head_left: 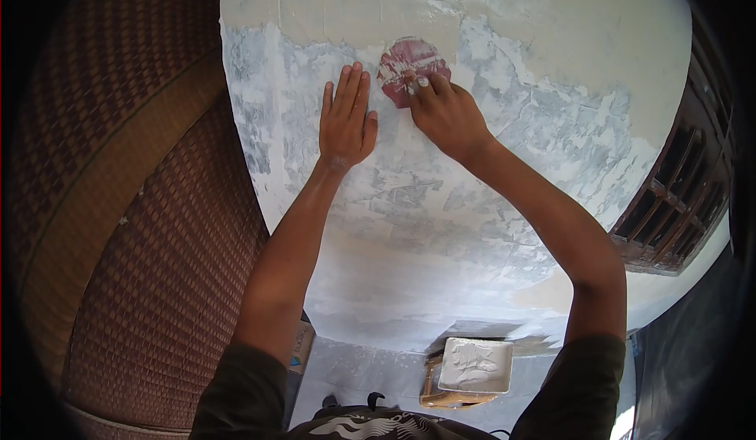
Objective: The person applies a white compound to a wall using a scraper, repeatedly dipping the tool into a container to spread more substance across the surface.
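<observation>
My right hand [445, 113] grips a round, dark red disc-like tool [407, 62] smeared with white paste, held against the wall [425, 204]. Fingers of that hand are bent over the tool's lower right part. To its left, my left hand [345, 121] lies flat on the wall, fingers pointing up, holding nothing. Patchy white and grey coating covers the wall around both hands, with a smoother cream area above them.
Below, a square container of white paste [475, 365] sits on a yellowish-brown support [433, 389] near the wall's foot. Brown woven panels [157, 259] stand at the left. A dark wooden barred frame [681, 196] is at the right. A cardboard box [301, 345] is partly hidden by my left arm.
</observation>
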Demonstrator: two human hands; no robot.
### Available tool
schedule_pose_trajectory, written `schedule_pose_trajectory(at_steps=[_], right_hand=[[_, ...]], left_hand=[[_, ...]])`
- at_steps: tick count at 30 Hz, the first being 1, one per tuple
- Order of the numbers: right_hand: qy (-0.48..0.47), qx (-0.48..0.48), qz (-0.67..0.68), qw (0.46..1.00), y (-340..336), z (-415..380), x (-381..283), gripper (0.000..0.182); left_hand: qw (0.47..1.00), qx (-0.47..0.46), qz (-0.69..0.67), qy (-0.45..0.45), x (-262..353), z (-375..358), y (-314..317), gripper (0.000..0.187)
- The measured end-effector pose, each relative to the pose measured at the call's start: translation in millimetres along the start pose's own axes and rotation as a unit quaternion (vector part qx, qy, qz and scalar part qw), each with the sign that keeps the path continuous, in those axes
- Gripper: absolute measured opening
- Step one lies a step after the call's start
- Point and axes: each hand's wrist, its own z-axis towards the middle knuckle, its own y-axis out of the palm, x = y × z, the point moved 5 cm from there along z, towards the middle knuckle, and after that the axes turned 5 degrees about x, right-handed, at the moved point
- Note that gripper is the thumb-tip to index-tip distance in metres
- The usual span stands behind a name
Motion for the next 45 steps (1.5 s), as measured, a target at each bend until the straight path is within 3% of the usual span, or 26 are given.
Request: schedule_pose_trajectory(at_steps=[3, 5, 9, 13, 15, 19, 22, 25, 31, 35, 37, 43, 45], right_hand=[[0.006, 0.025, 0.037, 0.999, -16, -11, -11, 0.029], [0.002, 0.119, 0.046, 0.992, -34, 0, 0, 0.016], [0.049, 0.156, 0.002, 0.987, -34, 41, 47, 0.006], [0.030, 0.096, -0.056, 0.993, -9, 32, 47, 0.005], [0.003, 0.006, -0.017, 1.000, -9, 8, 27, 0.007], [-0.026, 0.044, 0.018, 0.999, -24, -27, 0, 0.003], [-0.019, 0.145, 0.039, 0.988, -49, -11, 14, 0.006], [-0.013, 0.176, 0.015, 0.984, -44, 23, 42, 0.005], [-0.054, 0.118, -0.023, 0.991, -2, 35, 48, 0.006], [-0.092, 0.098, -0.040, 0.990, -13, -14, 28, 0.004], [-0.096, 0.045, 0.015, 0.994, -24, -37, 22, 0.006], [-0.051, 0.165, 0.031, 0.984, -43, 1, 56, 0.006], [-0.046, 0.161, 0.008, 0.986, -26, 21, 66, 0.006]], left_hand=[[1.000, 0.000, -0.002, 0.001, -1, 1, 0, 0.059], [1.000, 0.001, -0.002, 0.002, 0, 1, 1, 0.059], [1.000, 0.002, 0.005, 0.004, 1, 0, 0, 0.059], [1.000, 0.008, 0.011, 0.006, 2, 1, 1, 0.059], [1.000, 0.005, 0.017, 0.003, 1, 1, 1, 0.060], [1.000, 0.005, 0.001, -0.031, 8, -2, 5, 0.061], [0.994, 0.009, 0.003, -0.105, 22, -1, 16, 0.061], [0.987, 0.036, -0.007, -0.154, 44, -5, 28, 0.063], [0.982, 0.026, 0.016, -0.185, 71, -26, 41, 0.062], [0.982, 0.043, 0.025, -0.180, 72, -28, 39, 0.062], [0.982, 0.045, 0.021, -0.180, 72, -27, 40, 0.062], [0.984, 0.050, 0.021, -0.170, 72, -28, 38, 0.063], [0.983, 0.047, 0.015, -0.178, 73, -28, 37, 0.062]])
